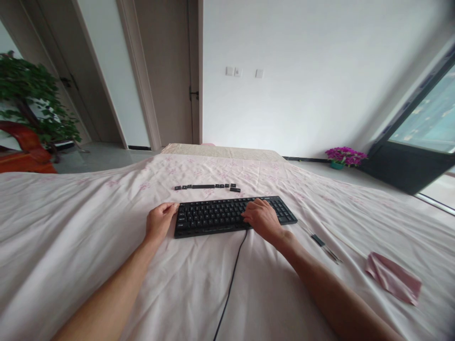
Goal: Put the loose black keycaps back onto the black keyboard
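A black keyboard (220, 215) lies on a pale pink cloth-covered table (88, 227), its cable (231, 284) running toward me. My left hand (159, 221) rests at the keyboard's left end, fingers curled against its edge. Over the keys right of the middle lies my right hand (261, 217), fingers bent down onto them; whether it pinches a key is hidden. Beyond the keyboard, several loose black keycaps (208, 187) sit in a row on the cloth.
A thin tool like a keycap puller (322, 242) lies right of the keyboard, a folded pink cloth (393, 278) further right. A green plant (31, 99) stands far left, purple flowers (344, 156) by the wall, a dark window frame (408, 166) at right.
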Demonstrator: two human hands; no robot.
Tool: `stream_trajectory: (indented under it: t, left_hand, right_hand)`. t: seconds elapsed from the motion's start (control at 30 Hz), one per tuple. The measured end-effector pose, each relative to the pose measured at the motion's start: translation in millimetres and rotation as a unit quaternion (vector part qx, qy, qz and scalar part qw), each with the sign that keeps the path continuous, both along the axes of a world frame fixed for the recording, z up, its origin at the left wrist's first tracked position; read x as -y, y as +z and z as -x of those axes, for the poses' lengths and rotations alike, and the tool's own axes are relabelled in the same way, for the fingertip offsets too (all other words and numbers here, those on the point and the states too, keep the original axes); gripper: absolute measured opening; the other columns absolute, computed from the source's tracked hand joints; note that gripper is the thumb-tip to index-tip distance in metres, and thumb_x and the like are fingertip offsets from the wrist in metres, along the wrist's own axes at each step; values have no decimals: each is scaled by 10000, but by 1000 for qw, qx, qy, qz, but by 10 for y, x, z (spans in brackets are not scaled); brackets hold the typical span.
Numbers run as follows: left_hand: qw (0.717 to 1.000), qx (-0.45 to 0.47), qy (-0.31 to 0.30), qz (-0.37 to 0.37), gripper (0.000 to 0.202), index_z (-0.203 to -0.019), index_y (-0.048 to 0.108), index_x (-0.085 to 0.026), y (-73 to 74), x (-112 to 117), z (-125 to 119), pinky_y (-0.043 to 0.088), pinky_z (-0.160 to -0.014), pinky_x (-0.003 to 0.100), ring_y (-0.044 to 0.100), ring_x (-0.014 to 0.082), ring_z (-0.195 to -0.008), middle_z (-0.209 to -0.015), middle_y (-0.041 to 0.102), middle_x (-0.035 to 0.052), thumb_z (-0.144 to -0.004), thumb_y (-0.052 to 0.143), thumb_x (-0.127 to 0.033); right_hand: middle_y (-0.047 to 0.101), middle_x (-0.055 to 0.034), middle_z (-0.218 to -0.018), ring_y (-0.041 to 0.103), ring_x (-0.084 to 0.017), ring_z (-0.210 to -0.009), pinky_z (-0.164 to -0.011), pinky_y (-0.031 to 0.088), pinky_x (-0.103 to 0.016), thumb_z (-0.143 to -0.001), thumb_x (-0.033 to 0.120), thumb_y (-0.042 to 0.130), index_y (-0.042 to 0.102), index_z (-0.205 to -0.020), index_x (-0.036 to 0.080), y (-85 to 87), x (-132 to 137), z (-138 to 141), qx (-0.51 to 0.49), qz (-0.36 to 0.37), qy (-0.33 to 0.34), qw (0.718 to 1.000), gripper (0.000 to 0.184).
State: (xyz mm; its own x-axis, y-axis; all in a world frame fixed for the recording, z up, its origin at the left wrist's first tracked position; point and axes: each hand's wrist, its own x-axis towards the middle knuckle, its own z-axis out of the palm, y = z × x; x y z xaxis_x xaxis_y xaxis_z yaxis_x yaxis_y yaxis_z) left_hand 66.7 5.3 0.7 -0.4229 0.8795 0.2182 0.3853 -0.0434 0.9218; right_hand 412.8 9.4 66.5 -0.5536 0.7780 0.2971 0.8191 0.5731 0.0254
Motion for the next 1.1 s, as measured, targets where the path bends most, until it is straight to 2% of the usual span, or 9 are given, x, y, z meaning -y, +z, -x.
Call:
stream_trajectory:
  t: [0.37, 0.6, 0.77, 0.97, 1.1]
  left_hand:
    - [1000, -13, 2, -1, 463, -947, 748, -154, -24, -11, 13, 498, -755, 299, 678, 231, -809, -831, 757, 73, -725, 603, -533]
    - [1000, -11, 1, -1, 462, -946, 746, -156, -23, -7, 14, 501, -745, 290, 678, 225, -803, -848, 758, 75, -726, 603, -537]
    - [1000, -9, 2, 0, 475, -952, 744, -151, -28, -7, 7, 504, -746, 294, 679, 229, -807, -835, 757, 76, -725, 605, -544]
    - [1000, -11, 1, -2, 463, -943, 746, -156, -32, -5, 10, 503, -745, 297, 680, 232, -805, -835, 758, 76, -725, 604, -539]
    - [1000, -13, 2, -5, 441, -925, 751, -168, -22, 7, 7, 502, -750, 301, 681, 239, -816, -830, 758, 77, -724, 602, -530]
  right_hand:
    - [642, -19, -854, 468, -182, -855, -739, 271, -312, -852, 262, 661, 754, -836, 276, -5, -15, -11, 25, 4, 21, 999, 95]
    - [612, -47, -859, 452, -189, -854, -716, 254, -326, -942, 209, 498, 707, -843, 221, 7, 156, 43, 71, -27, 9, 997, 231]
    - [592, -68, -905, 446, -203, -869, -710, 256, -333, -898, 103, 487, 669, -974, 206, -12, 257, 86, 110, -35, -7, 993, 223]
    - [580, -80, -940, 452, -211, -873, -717, 270, -346, -843, 45, 491, 640, -979, 172, -41, 283, 115, 146, -30, 3, 989, 239]
    - [583, -62, -936, 467, -204, -887, -722, 284, -343, -840, 53, 499, 649, -966, 192, -60, 287, 100, 126, -23, -3, 992, 240]
